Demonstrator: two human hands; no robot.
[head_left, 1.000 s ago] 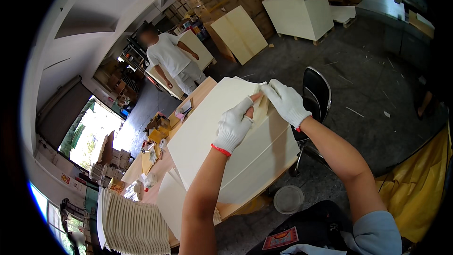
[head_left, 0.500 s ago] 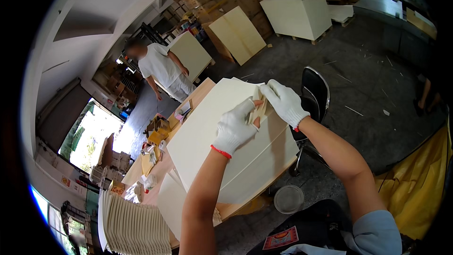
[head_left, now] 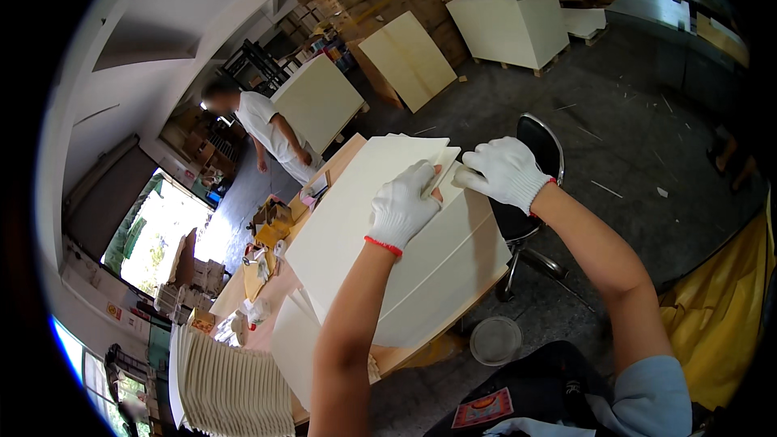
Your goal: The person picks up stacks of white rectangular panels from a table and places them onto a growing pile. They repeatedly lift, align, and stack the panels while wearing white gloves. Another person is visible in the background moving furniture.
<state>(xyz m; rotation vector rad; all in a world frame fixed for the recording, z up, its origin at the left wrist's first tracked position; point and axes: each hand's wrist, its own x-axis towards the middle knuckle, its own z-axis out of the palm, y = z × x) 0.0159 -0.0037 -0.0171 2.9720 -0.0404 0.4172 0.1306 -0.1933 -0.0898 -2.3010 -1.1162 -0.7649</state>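
Both my hands wear white knit gloves with red cuffs; some left fingertips are bare. My left hand (head_left: 406,206) is closed round the right edge of a large cream board (head_left: 348,218), which lies on other boards, its far corner raised a little. Just to the right, my right hand (head_left: 508,174) has its fingers curled and pressed together beside the corner of a lower sheet (head_left: 447,163). What those fingers hold, if anything, is hidden. Under the hands, more pale sheets (head_left: 441,267) overlap on the wooden table (head_left: 409,354).
A black chair (head_left: 541,146) stands beyond my right hand, with a round bucket (head_left: 495,341) below the table edge. At the left lie a stack of curved pale pieces (head_left: 235,384) and a yellow box (head_left: 271,222). A person (head_left: 275,129) stands behind the table.
The fanned edges between my hands have come together into flatter layers. My right hand has shifted right and slightly nearer, and my left hand slightly left. The other person has moved left.
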